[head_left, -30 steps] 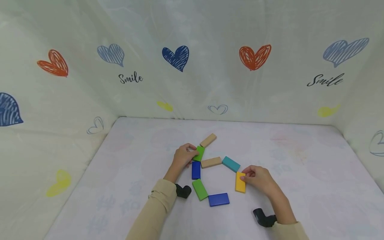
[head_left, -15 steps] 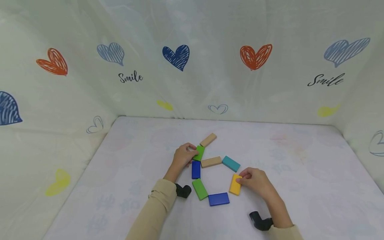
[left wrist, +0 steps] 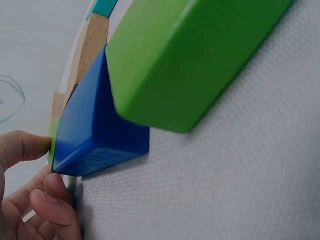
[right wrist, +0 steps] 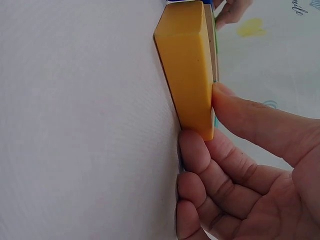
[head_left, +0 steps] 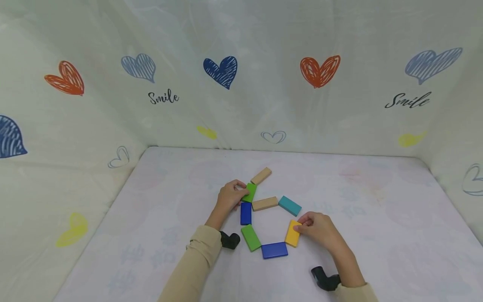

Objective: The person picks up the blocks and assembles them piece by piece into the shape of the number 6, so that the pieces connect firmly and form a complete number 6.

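My right hand (head_left: 320,228) pinches the upper end of a yellow block (head_left: 292,234), thumb on its top face and fingertips against its end and side, as the right wrist view shows. The yellow block's lower corner meets the right end of a blue block (head_left: 274,250). On the far left of the outline, my left hand (head_left: 229,197) grips a green block (head_left: 250,191) between thumb and fingers. This green block stands just behind an upright-running blue block (head_left: 246,214), which fills much of the left wrist view with a lower green block (left wrist: 165,65).
A teal block (head_left: 290,205) and a plain wooden block (head_left: 265,204) form the ring's far side. Another wooden block (head_left: 261,175) slants off the far green one. Black wrist-camera pieces (head_left: 326,279) hang at both wrists. A white sheet with hearts backs the table (head_left: 377,235).
The yellow block has slid left and toward me with my right hand, tilting, away from the teal block and up to the lower blue block. The left hand stays in place.
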